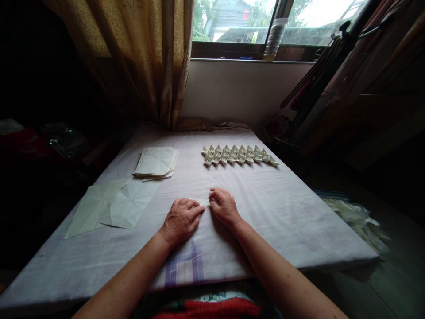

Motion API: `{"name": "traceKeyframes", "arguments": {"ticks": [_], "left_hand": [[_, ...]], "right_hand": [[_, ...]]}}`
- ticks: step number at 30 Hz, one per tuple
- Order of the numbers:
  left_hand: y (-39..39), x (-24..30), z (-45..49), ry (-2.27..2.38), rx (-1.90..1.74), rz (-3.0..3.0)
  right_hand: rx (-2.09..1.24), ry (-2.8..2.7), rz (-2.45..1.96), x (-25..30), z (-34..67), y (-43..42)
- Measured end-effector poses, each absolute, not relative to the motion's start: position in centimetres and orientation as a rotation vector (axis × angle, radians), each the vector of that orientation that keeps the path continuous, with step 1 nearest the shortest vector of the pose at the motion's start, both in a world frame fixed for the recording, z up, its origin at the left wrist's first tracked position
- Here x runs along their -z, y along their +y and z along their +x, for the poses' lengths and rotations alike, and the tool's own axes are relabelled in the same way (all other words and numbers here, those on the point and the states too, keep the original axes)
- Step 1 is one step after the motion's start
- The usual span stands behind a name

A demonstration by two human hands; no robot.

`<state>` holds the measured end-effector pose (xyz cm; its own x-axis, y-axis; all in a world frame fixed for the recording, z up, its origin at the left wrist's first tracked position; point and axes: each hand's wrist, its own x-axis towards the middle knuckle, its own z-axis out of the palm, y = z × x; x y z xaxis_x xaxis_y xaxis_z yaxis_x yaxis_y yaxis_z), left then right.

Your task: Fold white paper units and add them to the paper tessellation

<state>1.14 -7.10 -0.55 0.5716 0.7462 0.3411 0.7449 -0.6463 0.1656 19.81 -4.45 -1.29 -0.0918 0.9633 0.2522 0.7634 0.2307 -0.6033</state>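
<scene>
A small piece of folded paper [202, 202] lies at the middle of the cloth-covered table [282, 221], mostly hidden by my fingers. My left hand [183, 219] presses on its left part, palm down with the fingers closed over it. At its right end my right hand [224, 206] pinches the edge between thumb and curled fingers. Beyond my hands, several folded paper boats [237, 155] stand in two close rows. To the left are creased paper sheets [131, 204], spread and overlapping, with a stack of paper sheets [155, 161] behind them.
A gold curtain [146, 57] hangs down to the table's far left edge. On the window sill stands a clear plastic jar [276, 40]. Past the right edge, a plastic bag [355, 217] sits lower down. Dark hanging items [315, 71] are at the right.
</scene>
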Motion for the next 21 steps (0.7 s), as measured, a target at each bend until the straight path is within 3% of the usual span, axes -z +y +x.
{"name": "traceKeyframes", "arguments": {"ticks": [12,21], "left_hand": [[-6.4,0.7,-1.8,1.268,-0.643,2.634],[-5.5,1.1,-4.4,1.351,-0.639,2.639]], "right_hand": [[-0.078,-2.370,-1.608,-1.0,18.6,-7.8],[0.019,-2.365,-1.750,-1.1,16.2,-8.6]]}}
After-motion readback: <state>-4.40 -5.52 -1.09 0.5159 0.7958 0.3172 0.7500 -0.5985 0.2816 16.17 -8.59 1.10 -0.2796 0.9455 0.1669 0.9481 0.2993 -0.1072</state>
